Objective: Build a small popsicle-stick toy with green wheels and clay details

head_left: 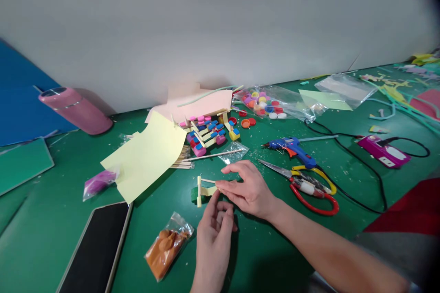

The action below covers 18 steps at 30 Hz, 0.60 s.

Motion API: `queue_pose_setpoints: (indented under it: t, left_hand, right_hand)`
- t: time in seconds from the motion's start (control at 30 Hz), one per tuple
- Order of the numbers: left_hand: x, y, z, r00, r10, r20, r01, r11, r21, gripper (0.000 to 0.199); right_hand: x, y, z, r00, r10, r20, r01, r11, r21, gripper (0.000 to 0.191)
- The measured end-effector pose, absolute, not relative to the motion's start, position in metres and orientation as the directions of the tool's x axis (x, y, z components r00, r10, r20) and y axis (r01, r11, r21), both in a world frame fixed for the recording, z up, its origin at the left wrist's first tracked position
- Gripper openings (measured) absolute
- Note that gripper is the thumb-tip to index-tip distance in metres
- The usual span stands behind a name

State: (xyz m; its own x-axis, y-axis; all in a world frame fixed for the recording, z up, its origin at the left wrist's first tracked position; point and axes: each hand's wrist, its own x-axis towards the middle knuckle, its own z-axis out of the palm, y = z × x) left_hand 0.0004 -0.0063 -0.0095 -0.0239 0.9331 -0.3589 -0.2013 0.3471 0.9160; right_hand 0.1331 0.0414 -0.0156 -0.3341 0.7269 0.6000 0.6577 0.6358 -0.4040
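A small craft piece of pale yellow strips, a thin stick and a green cap lies low over the green table. My right hand reaches in from the right and pinches the piece's right end between thumb and forefinger, at the stick and strip. From below, my left hand touches the same end with its fingertips, its other fingers curled. The fingertips partly hide that end of the piece. A bag of orange clay lies left of my left hand.
Scissors and a blue glue gun with a black cord lie right. Behind are a pile of colourful cap pieces and bagged caps. Yellow paper, a phone and a pink tumbler are left.
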Motion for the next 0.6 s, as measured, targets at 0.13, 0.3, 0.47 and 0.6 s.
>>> queue_pose_setpoints:
  t: [0.13, 0.3, 0.47, 0.6]
  left_hand:
    - [0.0005, -0.0064, -0.0106, -0.030, 0.931, -0.364, -0.207, 0.350, 0.914, 0.050]
    - [0.0001, -0.0064, -0.0139, -0.014, 0.937, -0.350, -0.185, 0.342, 0.921, 0.048]
    - [-0.0003, -0.0063, -0.0133, -0.017, 0.938, -0.346, -0.180, 0.338, 0.924, 0.048]
    - [-0.0008, -0.0070, -0.0132, -0.018, 0.938, -0.345, -0.191, 0.336, 0.922, 0.047]
  right_hand:
    - [0.1340, 0.0417, -0.0159, -0.327, 0.732, 0.597, 0.647, 0.634, -0.423, 0.020]
    - [0.1347, 0.0418, -0.0161, -0.319, 0.734, 0.600, 0.626, 0.639, -0.448, 0.019]
    - [0.1345, 0.0413, -0.0153, -0.323, 0.735, 0.596, 0.627, 0.638, -0.446, 0.019]
    - [0.1337, 0.0405, -0.0138, -0.321, 0.735, 0.597, 0.626, 0.638, -0.449, 0.020]
